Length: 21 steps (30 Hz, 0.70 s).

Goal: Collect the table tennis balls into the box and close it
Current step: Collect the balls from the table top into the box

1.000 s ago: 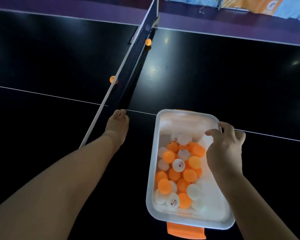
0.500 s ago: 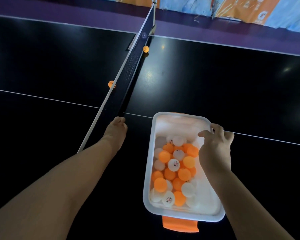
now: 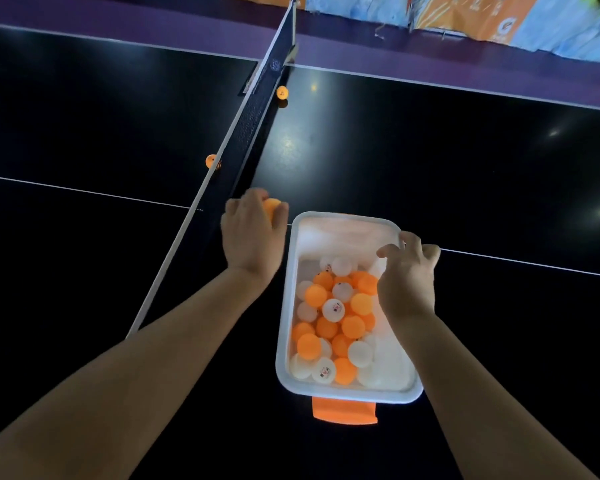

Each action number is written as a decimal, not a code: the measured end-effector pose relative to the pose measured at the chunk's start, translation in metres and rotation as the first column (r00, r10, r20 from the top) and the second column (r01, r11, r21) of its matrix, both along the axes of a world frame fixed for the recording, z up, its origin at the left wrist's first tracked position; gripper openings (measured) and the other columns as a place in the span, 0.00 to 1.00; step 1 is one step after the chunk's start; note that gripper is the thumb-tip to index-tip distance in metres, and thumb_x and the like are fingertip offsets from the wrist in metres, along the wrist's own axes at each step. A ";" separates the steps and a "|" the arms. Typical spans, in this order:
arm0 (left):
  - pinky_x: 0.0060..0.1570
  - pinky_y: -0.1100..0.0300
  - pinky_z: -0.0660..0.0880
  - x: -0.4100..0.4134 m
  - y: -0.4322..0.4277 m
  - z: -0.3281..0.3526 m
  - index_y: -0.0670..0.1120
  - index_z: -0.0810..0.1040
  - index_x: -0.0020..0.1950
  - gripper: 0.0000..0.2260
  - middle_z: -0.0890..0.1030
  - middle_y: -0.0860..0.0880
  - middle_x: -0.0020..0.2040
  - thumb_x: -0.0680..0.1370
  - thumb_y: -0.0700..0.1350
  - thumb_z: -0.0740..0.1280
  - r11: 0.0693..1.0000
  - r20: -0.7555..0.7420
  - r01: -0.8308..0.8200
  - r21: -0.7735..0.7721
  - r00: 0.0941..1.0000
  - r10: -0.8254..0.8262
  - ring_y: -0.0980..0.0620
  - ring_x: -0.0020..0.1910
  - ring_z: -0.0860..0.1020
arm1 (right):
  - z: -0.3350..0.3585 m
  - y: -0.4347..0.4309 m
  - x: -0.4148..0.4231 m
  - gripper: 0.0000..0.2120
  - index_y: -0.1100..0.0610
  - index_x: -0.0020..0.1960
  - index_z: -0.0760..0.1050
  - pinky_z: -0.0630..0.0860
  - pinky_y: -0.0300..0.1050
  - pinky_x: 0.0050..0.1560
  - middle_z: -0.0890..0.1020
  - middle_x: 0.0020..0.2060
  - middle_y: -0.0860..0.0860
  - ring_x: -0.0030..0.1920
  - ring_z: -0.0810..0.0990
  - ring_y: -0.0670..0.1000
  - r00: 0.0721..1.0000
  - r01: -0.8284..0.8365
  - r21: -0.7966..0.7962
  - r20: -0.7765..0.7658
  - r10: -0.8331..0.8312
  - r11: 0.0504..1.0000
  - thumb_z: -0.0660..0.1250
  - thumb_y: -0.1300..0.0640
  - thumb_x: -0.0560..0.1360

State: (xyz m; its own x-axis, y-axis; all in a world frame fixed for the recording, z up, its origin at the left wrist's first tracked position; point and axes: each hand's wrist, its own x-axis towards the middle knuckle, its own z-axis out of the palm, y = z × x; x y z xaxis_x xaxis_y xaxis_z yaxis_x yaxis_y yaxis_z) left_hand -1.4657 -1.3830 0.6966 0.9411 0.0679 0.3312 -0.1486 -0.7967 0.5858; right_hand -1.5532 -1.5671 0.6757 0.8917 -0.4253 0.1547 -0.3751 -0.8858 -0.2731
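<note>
worktop: dark worktop (image 3: 430, 174), net (image 3: 243, 133) across
box: box (image 3: 286, 306) lidless, many balls inside
left hand (image 3: 253, 237): orange ball (image 3: 272, 206) pinched, beside box
right hand (image 3: 407, 282): curled on box rim
left: two balls (image 3: 282, 92) by net; lid unseen

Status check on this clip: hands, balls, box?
Left hand shut on orange ball. Right hand gripping box rim. Two loose balls by net; no lid seen.
</note>
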 end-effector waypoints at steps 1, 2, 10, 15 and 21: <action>0.55 0.52 0.67 -0.011 -0.005 0.008 0.43 0.75 0.57 0.14 0.80 0.46 0.52 0.76 0.51 0.64 0.998 -0.010 0.062 -0.031 0.998 -0.063 0.45 0.56 0.72 | 0.003 -0.001 -0.002 0.23 0.63 0.57 0.77 0.75 0.48 0.42 0.69 0.66 0.58 0.62 0.64 0.62 1.000 -0.009 0.017 0.007 0.009 1.000 0.56 0.79 0.69; 0.54 0.54 0.67 -0.023 -0.010 0.012 0.45 0.75 0.57 0.15 0.80 0.47 0.51 0.75 0.52 0.65 0.989 -0.029 0.144 -0.011 0.989 -0.145 0.46 0.56 0.71 | 0.005 -0.002 -0.005 0.23 0.63 0.59 0.76 0.73 0.47 0.43 0.70 0.66 0.58 0.62 0.64 0.62 1.000 -0.020 0.033 0.017 0.020 0.999 0.56 0.79 0.70; 0.62 0.56 0.65 -0.101 0.003 -0.005 0.46 0.63 0.70 0.30 0.67 0.46 0.68 0.72 0.50 0.69 0.929 -0.242 0.306 0.206 0.936 -0.255 0.45 0.65 0.64 | 0.010 0.006 -0.070 0.26 0.59 0.69 0.67 0.72 0.45 0.52 0.70 0.64 0.57 0.62 0.69 0.57 0.999 -0.035 0.126 0.024 0.032 0.991 0.60 0.71 0.73; 0.58 0.59 0.68 -0.121 0.006 -0.013 0.44 0.63 0.72 0.24 0.73 0.45 0.63 0.76 0.40 0.63 0.958 -0.315 0.276 0.073 0.918 -0.240 0.48 0.61 0.69 | 0.001 0.006 -0.087 0.22 0.59 0.66 0.72 0.78 0.44 0.45 0.71 0.63 0.56 0.53 0.79 0.57 0.998 -0.036 0.135 -0.041 0.042 0.990 0.60 0.70 0.74; 0.48 0.62 0.65 -0.069 -0.004 -0.012 0.45 0.77 0.56 0.13 0.79 0.47 0.55 0.74 0.34 0.61 0.951 -0.180 0.301 0.073 0.942 -0.284 0.47 0.51 0.72 | 0.006 -0.006 -0.044 0.21 0.59 0.65 0.73 0.71 0.39 0.48 0.72 0.63 0.57 0.55 0.77 0.56 0.999 -0.032 0.223 0.044 0.023 0.974 0.59 0.70 0.74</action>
